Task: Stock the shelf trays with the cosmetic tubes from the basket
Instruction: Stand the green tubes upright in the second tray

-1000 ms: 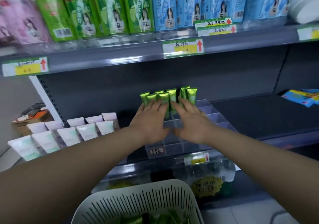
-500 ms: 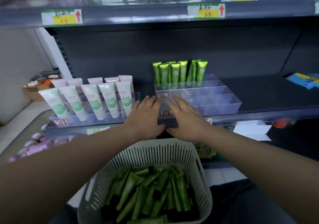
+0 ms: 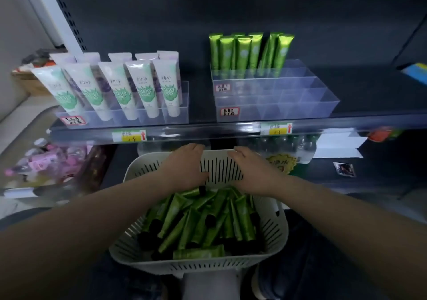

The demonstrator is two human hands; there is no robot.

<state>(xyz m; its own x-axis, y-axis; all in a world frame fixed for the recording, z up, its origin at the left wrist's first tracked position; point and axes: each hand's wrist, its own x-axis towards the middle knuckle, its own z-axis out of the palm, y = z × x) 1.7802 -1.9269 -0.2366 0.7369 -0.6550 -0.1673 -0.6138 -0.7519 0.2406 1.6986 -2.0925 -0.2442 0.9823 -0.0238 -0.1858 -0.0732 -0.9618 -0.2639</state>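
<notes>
A white slotted basket (image 3: 275, 228) sits below me, full of several loose green cosmetic tubes (image 3: 198, 223). My left hand (image 3: 184, 168) and my right hand (image 3: 251, 170) both hover palm down over the far part of the basket, fingers relaxed and holding nothing that I can see. On the shelf above stands a clear divided tray (image 3: 288, 101), with several green tubes (image 3: 249, 50) upright in its back row. Its front compartments hold nothing.
A second clear tray (image 3: 175, 115) to the left holds several white tubes (image 3: 115, 87). The shelf front edge (image 3: 208, 131) carries yellow price labels. Pink bottles (image 3: 46, 161) lie on the lower left shelf. A white card (image 3: 337, 145) lies lower right.
Both hands have drawn back from the tray on the shelf and dropped down to the basket. The camera has tilted downward, bringing the whole basket into view.
</notes>
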